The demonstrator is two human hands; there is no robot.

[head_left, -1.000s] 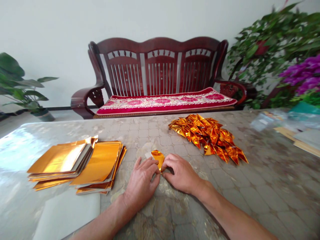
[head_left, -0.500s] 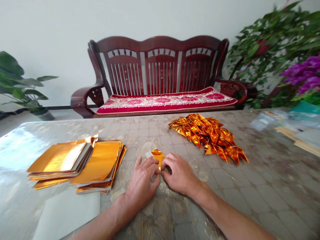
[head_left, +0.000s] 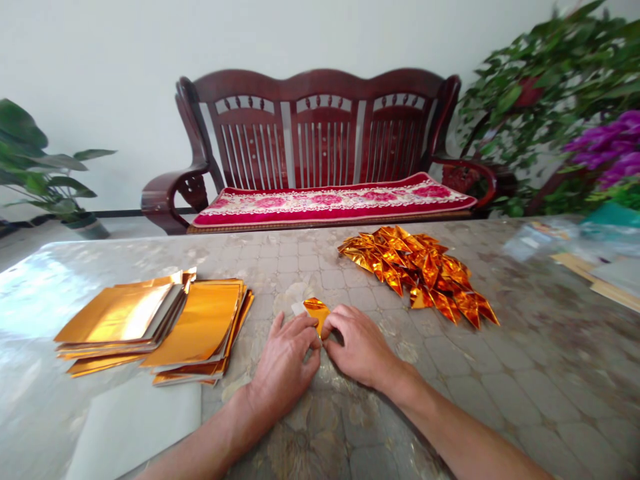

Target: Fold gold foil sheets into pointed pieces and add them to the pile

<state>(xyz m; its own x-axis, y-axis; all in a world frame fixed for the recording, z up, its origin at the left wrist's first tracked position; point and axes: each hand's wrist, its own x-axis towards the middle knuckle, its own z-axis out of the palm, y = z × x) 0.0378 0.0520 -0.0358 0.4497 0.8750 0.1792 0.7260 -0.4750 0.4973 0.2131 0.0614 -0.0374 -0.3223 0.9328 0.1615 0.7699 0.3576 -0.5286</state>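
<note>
Between my hands, at the middle of the table, is a small piece of gold foil paper (head_left: pixel 317 311), partly folded, with a pale edge on its left. The fingertips of my left hand (head_left: pixel 290 347) press on its left and lower side. My right hand (head_left: pixel 356 343) pinches its right lower edge between thumb and forefinger. Fingers cover the paper's lower part. To the left lie two stacks of flat gold foil sheets (head_left: pixel 200 320). A heap of folded gold foil pieces (head_left: pixel 420 270) with pointed ends sits beyond my right hand.
A pale flat sheet (head_left: pixel 137 423) lies on the patterned table (head_left: pixel 480 353) near my left forearm. Plastic bags (head_left: pixel 540 237) and tan card (head_left: pixel 617 293) are at the right edge. Behind the table stands a dark wooden bench (head_left: pixel 320 147), with plants (head_left: pixel 545 93) beside it.
Both hands stay on the small foil paper in almost the same pose. The view has shifted very slightly; the stacks and the heap look unchanged.
</note>
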